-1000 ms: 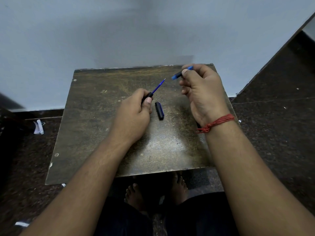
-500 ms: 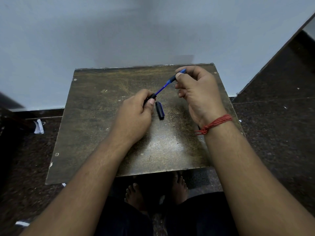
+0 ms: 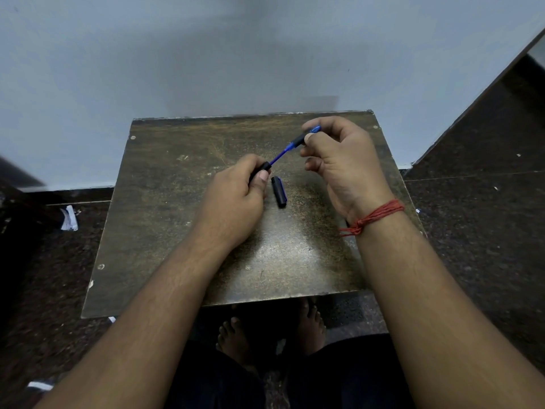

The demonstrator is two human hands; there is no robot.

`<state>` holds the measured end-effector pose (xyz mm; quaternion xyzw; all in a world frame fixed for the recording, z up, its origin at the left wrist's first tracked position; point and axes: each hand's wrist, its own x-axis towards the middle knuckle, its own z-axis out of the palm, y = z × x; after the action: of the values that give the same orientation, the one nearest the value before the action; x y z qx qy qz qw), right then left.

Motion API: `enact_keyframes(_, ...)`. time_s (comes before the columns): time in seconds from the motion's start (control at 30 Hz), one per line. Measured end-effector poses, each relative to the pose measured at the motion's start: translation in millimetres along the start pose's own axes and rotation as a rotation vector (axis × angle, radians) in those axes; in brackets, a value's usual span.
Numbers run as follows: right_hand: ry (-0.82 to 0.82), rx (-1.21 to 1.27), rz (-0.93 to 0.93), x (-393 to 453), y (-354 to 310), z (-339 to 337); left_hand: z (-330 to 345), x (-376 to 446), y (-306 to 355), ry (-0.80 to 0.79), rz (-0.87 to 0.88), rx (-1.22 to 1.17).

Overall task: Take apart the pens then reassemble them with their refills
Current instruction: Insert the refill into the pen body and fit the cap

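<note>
— Fingers first: what do you have on the head view?

— My left hand (image 3: pixel 233 199) grips the black plastic pen barrel (image 3: pixel 261 169); my right hand (image 3: pixel 339 160) pinches the blue-and-black tip section (image 3: pixel 303 137). Between them runs the thin blue refill (image 3: pixel 278 156), above the worn brown table (image 3: pixel 177 231).

— Handling?

— Light, slippery, I'd judge; the refill bends easily, so hold the rigid ends. A black-and-blue cap (image 3: pixel 279 191) lies just beside my left thumb.

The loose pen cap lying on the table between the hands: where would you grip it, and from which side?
Probably pinch the pen cap across its long sides at mid-length, coming from above. It lies flat on the table, its length running toward and away from the person, with bare surface on its right; the left hand crowds its left.
</note>
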<state>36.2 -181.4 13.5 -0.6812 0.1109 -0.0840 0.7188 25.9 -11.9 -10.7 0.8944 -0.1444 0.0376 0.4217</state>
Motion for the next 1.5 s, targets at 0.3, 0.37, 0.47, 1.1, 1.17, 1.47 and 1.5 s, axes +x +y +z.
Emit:
enact_keyframes(0.3,-0.179,-0.073,0.007,-4.1,5.2,7.9,0.0,-0.7,1.8,-0.012,0.006,0.019)
enact_keyframes(0.37,-0.180,-0.076,-0.001,-3.7,4.5,6.9,-0.3,-0.4,1.3,-0.002,0.014,0.020)
enact_keyframes(0.47,-0.210,-0.069,-0.016,-3.9,4.0,5.6,0.1,-0.3,1.6,0.004,0.022,0.010)
enact_keyframes(1.1,-0.361,-0.876,-0.268,-3.3,-1.8,-16.1,2.7,-1.3,-2.8,-0.061,0.070,0.102)
enact_keyframes(1.17,-0.326,-0.882,-0.262,-4.7,-2.2,-15.2,2.6,-1.2,-1.8,-0.062,0.072,0.099)
enact_keyframes(1.47,-0.277,-0.565,-0.281,-2.6,0.9,-9.2,-1.5,0.4,-2.4,-0.023,0.071,0.044)
enact_keyframes(1.5,-0.248,-0.575,-0.259,-2.9,1.4,-8.3,-1.1,-0.1,-2.6,-0.025,0.075,0.047)
